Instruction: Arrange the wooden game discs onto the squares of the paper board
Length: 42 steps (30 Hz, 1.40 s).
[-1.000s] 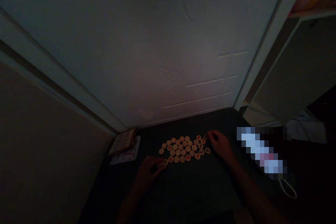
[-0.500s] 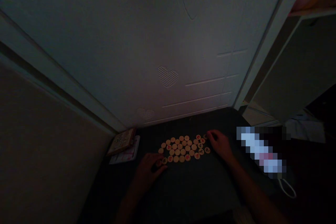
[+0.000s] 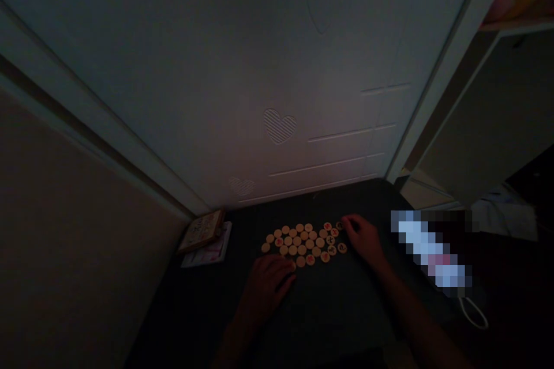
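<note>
xiangqi pieces [image 3: 303, 244] lie in a tight, flat cluster near the far edge of the dark tabletop [image 3: 329, 314], round wooden discs, some marked in red, some in dark ink. left hand [image 3: 266, 288] is down at the cluster's near side, palm over its lower edge, fingers spread across the discs there; no clear grip shows, and i can't tell if a piece sits beneath it. right hand [image 3: 363, 239] rests at the right end, fingers curled, fingertips [image 3: 350, 220] right beside a single piece [image 3: 339, 225], pinching or just touching, too dark to say. the step in hand reads as working the discs at the cluster's edges, and the next move calls for a clean fingertip hold on one disc. at the far left corner, a picture-printed box [image 3: 201, 232] sits by a paper sheet [image 3: 212, 253].
</note>
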Tool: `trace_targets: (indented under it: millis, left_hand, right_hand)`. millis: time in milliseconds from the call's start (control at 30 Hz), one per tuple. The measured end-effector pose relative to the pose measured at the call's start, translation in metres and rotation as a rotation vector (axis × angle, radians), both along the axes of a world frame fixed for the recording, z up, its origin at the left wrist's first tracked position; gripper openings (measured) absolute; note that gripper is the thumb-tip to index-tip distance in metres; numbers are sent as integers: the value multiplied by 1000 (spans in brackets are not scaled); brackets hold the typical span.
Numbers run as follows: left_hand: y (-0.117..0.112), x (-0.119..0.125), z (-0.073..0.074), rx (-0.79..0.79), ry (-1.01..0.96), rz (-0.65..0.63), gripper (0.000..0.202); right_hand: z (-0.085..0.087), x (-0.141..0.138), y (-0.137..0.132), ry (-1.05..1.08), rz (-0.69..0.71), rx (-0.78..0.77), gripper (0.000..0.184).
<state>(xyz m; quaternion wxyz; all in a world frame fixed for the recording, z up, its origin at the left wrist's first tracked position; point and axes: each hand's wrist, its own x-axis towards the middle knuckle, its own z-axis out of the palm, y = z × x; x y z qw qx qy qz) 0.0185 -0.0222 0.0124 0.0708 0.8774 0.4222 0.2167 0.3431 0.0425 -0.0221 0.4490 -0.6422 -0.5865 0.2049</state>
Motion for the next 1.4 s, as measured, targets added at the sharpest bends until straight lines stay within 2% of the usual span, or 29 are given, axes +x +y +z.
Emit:
trace_targets:
  millis: [300,533,633,767,867,1067,1400]
  left_hand:
    - [-6,2,1,-48,15,24,17]
    - [-12,0,-1,-9,-16,31,17]
    - [-16,-2,-6,-25,-109,83,20]
    - [-16,2,-10,-97,-325,189,25]
    - [-14,8,-8,-133,-418,236,20]
    - [-12,21,-2,-176,-414,189,18]
    - [-18,27,-15,-195,-444,177,18]
  right_hand:
    - [1,0,-1,7,-2,-7,36]
    - [0,1,0,9,3,1,38]
    - [-1,1,0,8,1,1,37]
    - [-2,1,0,6,-8,-1,36]
    - [-1,1,0,4,-5,-3,36]
    - [-1,1,0,-1,-16,-4,37]
    - [-2,2,0,-6,-8,-7,37]
